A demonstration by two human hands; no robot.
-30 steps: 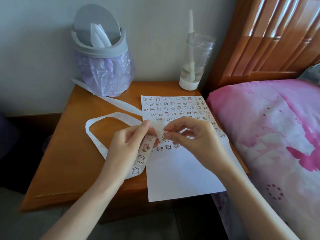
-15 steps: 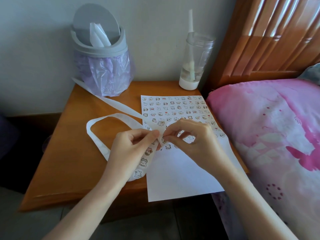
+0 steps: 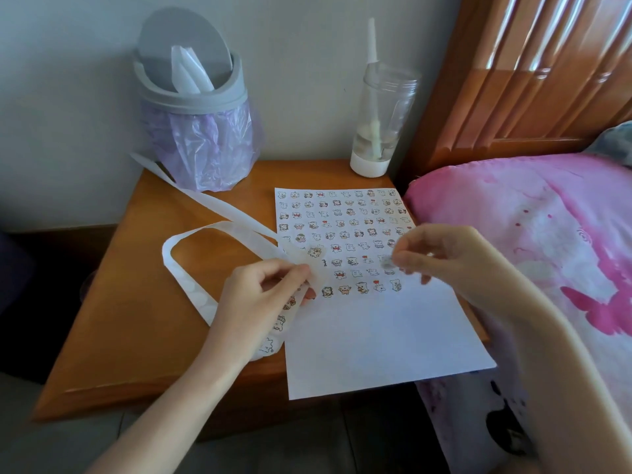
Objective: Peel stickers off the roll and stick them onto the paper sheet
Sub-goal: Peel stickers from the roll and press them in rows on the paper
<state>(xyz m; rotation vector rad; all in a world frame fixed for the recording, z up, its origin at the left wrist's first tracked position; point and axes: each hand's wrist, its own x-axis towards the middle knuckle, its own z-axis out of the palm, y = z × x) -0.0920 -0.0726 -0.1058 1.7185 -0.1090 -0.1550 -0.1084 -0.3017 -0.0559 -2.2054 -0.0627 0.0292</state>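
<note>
The left hand (image 3: 260,302) pinches the sticker strip (image 3: 188,287). The right hand (image 3: 455,261) pinches a blurred sticker (image 3: 387,262) over the paper sheet (image 3: 376,336).

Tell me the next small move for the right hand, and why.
Probably lower the right hand and press the blurred sticker it pinches onto the paper sheet, just right of the bottom row's last sticker. That row stops short of the sheet's right edge, and the left hand holds the sticker strip off to the side.
</note>
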